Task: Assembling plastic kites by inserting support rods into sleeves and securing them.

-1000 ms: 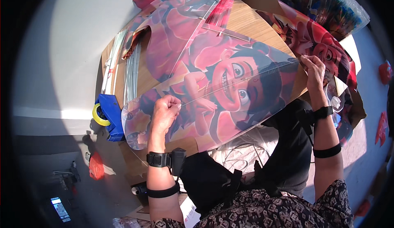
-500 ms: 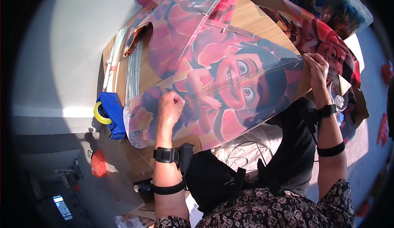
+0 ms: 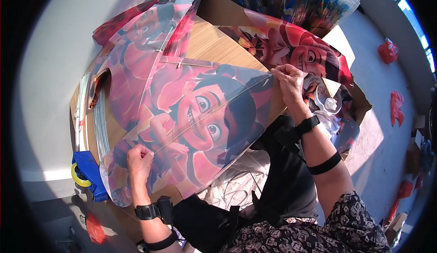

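A thin, translucent kite sheet [image 3: 202,155] with a large pink and red cartoon figure lies across the wooden table, its near edge over my lap. A thin pale rod [image 3: 184,133] runs over its middle between my two hands. My left hand [image 3: 140,160] is closed in a pinch on the rod's left end. At the sheet's right corner, my right hand [image 3: 288,81] pinches thumb against fingers; it seems to grip the rod's other end with the corner, though the fingertips partly hide this. Another printed sheet [image 3: 123,82] lies beyond, a rod along it.
Bundles of thin white rods [image 3: 101,116] lie at the table's left. Beside them sits a blue tape dispenser [image 3: 91,173] with yellow tape. More printed sheets [image 3: 287,43] are piled at the far right, near plastic-wrapped packs [image 3: 291,2]. A red bag [image 3: 388,51] lies on the floor.
My view has turned to the right, so the whole scene sits further left and lower. Both hands keep their pinches on the kite sheet and rod.
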Available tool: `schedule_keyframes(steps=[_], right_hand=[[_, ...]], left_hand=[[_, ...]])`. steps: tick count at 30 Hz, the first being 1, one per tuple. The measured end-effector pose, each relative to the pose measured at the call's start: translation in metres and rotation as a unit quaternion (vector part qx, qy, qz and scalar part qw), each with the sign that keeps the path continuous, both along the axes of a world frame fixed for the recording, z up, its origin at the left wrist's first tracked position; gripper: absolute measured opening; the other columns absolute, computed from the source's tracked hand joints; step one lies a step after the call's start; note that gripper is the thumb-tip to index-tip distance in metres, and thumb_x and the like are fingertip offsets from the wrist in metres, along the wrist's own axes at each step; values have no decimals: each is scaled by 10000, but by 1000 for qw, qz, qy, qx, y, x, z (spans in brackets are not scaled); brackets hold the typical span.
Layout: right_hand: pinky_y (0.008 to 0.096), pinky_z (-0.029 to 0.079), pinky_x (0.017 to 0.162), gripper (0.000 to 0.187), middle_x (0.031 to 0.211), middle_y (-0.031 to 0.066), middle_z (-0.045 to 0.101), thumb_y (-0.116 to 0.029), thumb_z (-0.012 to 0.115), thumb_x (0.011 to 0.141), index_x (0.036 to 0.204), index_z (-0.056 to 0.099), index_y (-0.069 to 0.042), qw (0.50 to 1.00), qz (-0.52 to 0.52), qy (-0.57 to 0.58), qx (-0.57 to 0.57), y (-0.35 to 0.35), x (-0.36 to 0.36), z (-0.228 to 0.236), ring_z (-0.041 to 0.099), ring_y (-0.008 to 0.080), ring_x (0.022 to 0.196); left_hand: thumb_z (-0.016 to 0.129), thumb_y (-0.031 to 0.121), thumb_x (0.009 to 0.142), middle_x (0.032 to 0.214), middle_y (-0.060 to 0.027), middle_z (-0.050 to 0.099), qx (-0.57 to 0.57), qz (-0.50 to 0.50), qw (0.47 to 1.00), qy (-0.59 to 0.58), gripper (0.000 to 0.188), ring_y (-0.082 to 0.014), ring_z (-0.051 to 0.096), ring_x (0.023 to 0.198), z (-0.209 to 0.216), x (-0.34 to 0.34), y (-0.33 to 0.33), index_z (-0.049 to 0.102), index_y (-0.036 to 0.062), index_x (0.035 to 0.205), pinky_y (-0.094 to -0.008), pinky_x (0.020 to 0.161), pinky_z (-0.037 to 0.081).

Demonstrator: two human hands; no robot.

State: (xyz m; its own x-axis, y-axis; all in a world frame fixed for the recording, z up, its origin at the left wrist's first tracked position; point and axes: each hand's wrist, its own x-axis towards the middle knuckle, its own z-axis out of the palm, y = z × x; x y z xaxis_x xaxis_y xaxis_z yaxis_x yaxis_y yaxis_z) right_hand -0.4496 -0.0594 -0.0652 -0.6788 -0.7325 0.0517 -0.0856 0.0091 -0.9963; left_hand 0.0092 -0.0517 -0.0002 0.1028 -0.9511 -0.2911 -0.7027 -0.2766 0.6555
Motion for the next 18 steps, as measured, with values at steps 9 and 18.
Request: schedule_keyframes(steps=[9, 18], right_hand=[[258, 464, 577, 122, 621, 21, 623, -106, 776, 732, 724, 693, -18, 993, -54, 84, 57, 3, 7, 7, 561, 88, 588], [317, 500, 617, 146, 645, 87, 656, -137, 778, 720, 745, 706, -13, 977, -79, 160, 115, 5, 11, 17, 615, 164, 604]], left_hand=[[648, -16, 764, 595, -37, 570, -3, -6, 1000, -4, 42, -102, 520, 528, -2, 1, -1, 615, -30, 743, -271, 504, 425], [649, -13, 768, 595, -37, 568, -14, -13, 1000, -1, 47, -101, 523, 537, -7, 2, 0, 610, -24, 743, -275, 508, 423]])
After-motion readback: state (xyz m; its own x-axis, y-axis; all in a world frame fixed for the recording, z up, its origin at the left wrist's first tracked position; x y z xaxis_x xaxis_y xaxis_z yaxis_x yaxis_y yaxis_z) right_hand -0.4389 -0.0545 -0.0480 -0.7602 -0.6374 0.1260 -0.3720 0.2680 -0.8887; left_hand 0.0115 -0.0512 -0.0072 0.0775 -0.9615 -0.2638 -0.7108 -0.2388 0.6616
